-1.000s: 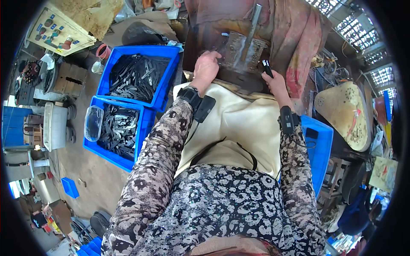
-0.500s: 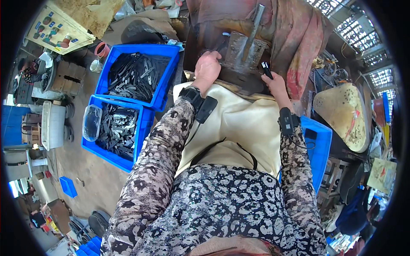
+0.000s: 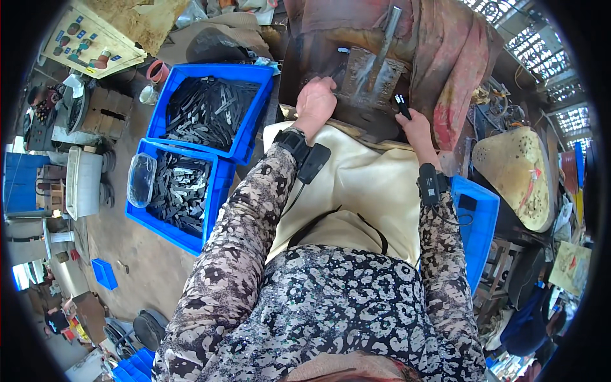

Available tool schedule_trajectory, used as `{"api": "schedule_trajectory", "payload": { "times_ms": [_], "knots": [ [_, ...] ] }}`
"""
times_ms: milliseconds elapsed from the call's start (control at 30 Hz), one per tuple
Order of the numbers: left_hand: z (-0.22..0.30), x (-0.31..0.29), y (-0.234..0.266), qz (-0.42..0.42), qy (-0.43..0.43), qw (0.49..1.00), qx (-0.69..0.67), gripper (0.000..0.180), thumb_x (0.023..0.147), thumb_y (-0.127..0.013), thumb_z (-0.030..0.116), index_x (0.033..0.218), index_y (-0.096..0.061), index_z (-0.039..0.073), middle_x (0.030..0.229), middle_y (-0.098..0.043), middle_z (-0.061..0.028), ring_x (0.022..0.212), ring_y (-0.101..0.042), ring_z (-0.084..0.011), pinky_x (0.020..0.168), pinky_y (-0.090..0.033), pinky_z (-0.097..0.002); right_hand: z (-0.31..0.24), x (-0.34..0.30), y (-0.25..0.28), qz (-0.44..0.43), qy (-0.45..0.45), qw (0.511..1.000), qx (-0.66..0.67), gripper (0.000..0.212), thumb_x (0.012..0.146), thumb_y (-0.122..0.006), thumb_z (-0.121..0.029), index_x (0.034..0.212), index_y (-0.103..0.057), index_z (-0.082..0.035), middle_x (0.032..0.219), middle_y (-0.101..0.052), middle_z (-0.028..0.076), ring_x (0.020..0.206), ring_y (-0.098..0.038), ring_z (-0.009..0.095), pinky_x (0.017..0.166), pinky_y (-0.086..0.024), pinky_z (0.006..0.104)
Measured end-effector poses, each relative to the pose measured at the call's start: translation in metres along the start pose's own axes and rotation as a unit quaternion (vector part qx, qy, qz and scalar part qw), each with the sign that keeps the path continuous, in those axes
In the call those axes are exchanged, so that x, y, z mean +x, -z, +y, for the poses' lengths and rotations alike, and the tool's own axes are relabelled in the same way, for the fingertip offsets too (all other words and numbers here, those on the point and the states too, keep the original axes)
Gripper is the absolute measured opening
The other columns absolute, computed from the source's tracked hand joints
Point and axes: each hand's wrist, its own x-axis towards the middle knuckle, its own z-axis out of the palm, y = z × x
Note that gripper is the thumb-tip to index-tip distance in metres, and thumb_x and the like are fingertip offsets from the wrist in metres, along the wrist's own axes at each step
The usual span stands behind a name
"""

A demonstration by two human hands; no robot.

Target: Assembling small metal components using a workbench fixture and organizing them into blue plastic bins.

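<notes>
My left hand (image 3: 316,100) is closed at the left side of a brown, wet-looking work trough (image 3: 366,118). A blurred dark shape lies just beyond its fingertips, and what the fingers grip is hidden. On the trough's right side, my right hand (image 3: 417,127) is closed round a small bundle of dark strips (image 3: 403,108) with pale ends pointing away from me. Between and beyond the hands stands a rough, wet block (image 3: 374,73), with a metal pipe (image 3: 388,38) slanting down to it. A cream apron (image 3: 347,172) spreads over my front up to the trough's near edge.
Two blue bins (image 3: 237,153) of dark flat strips stand to the left, a clear plastic tub (image 3: 140,180) on the nearer one. Another blue bin (image 3: 480,219) is by my right forearm. Reddish stained cloth (image 3: 453,76) hangs at the trough's right. A control box (image 3: 89,41) stands far left.
The whole scene has slid slightly to the right in view. Both hands keep nearly the same places over the trough, still closed.
</notes>
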Motion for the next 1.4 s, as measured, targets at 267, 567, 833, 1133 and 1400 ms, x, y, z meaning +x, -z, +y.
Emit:
{"api": "schedule_trajectory", "payload": {
  "times_ms": [267,567,833,1133,1400],
  "knots": [
    [0.009,-0.002,0.004,-0.022,0.012,0.999,0.022,0.018,0.076,-0.054,0.007,0.087,-0.068,0.011,0.094,-0.063,-0.0138,0.092,-0.061,-0.0330,0.080,-0.050,-0.0412,-0.002,-0.004,0.004,0.016,0.017,1.000,-0.010,0.027,0.082,-0.066,-0.028,0.091,-0.065,-0.002,0.085,-0.065,0.022,0.086,-0.062,0.040,0.073,-0.048,0.0452],
    [0.005,-0.003,0.001,-0.007,0.004,1.000,0.020,0.018,0.076,-0.054,0.005,0.087,-0.068,0.010,0.093,-0.063,-0.0143,0.091,-0.062,-0.0324,0.079,-0.050,-0.0405,-0.012,-0.008,0.004,0.009,-0.039,0.999,-0.024,0.027,0.082,-0.066,-0.028,0.091,-0.066,-0.003,0.083,-0.066,0.020,0.083,-0.063,0.038,0.073,-0.048,0.0440],
    [0.004,-0.001,0.000,-0.011,0.005,0.999,0.031,0.019,0.076,-0.053,0.005,0.087,-0.068,0.010,0.093,-0.063,-0.0146,0.090,-0.063,-0.0319,0.078,-0.051,-0.0399,-0.013,-0.006,0.003,0.034,-0.047,0.998,-0.032,0.027,0.081,-0.069,-0.029,0.089,-0.067,-0.003,0.078,-0.066,0.018,0.077,-0.065,0.034,0.069,-0.048,0.0405],
    [0.005,-0.003,0.003,-0.023,0.004,0.999,0.040,0.019,0.076,-0.054,0.005,0.088,-0.067,0.010,0.092,-0.064,-0.0143,0.090,-0.063,-0.0320,0.078,-0.051,-0.0403,-0.024,0.004,0.016,0.075,-0.047,0.996,-0.008,0.032,0.081,-0.069,-0.033,0.087,-0.065,-0.002,0.076,-0.065,0.018,0.075,-0.065,0.032,0.068,-0.048,0.0407],
    [0.012,-0.002,0.008,-0.034,0.003,0.998,0.060,0.019,0.076,-0.054,0.005,0.088,-0.067,0.010,0.091,-0.063,-0.0143,0.089,-0.063,-0.0317,0.076,-0.051,-0.0400,-0.132,0.105,0.075,0.225,0.067,0.972,-0.023,0.040,0.084,-0.064,-0.043,0.100,-0.065,-0.006,0.087,-0.066,0.020,0.088,-0.063,0.038,0.074,-0.048,0.0429]
  ]
}}
